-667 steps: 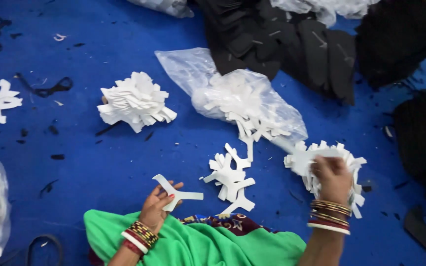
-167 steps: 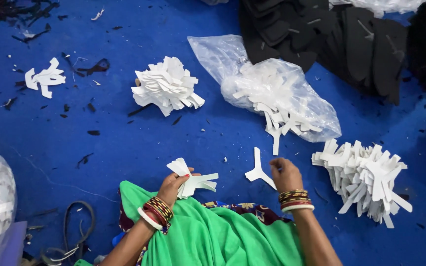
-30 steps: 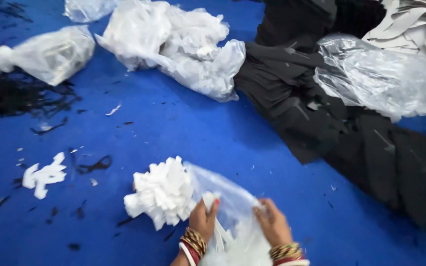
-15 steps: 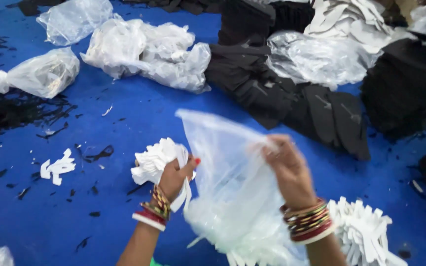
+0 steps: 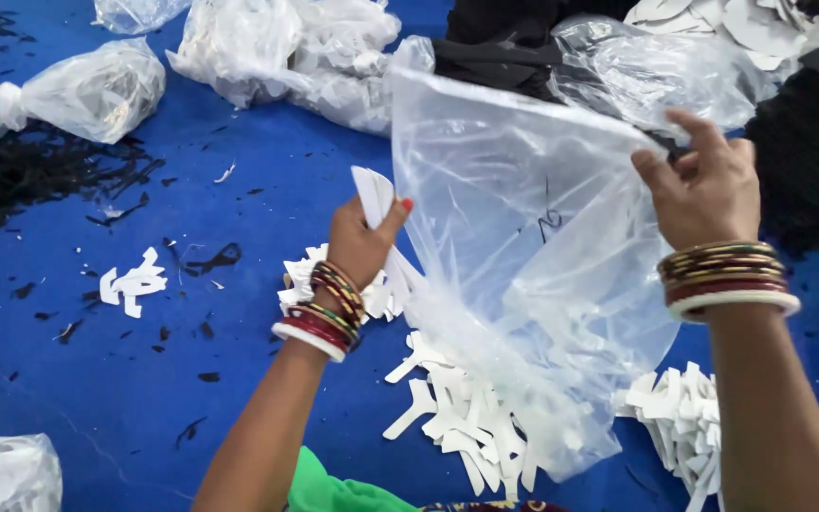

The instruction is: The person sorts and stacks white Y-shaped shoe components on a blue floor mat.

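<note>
one clear plastic bag lifted, both hands pinched on its rim, white cutouts spilling beneath

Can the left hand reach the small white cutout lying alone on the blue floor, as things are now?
Probably not now: the left hand is raised and grips the clear plastic bag with a white piece. The small cutout lies apart, nothing covering it.

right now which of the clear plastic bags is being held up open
The large clear plastic bag in the middle, gripped by the left hand and right hand, spilling white cutouts. The other bags, like the knotted one at upper left, lie on the blue floor.
</note>
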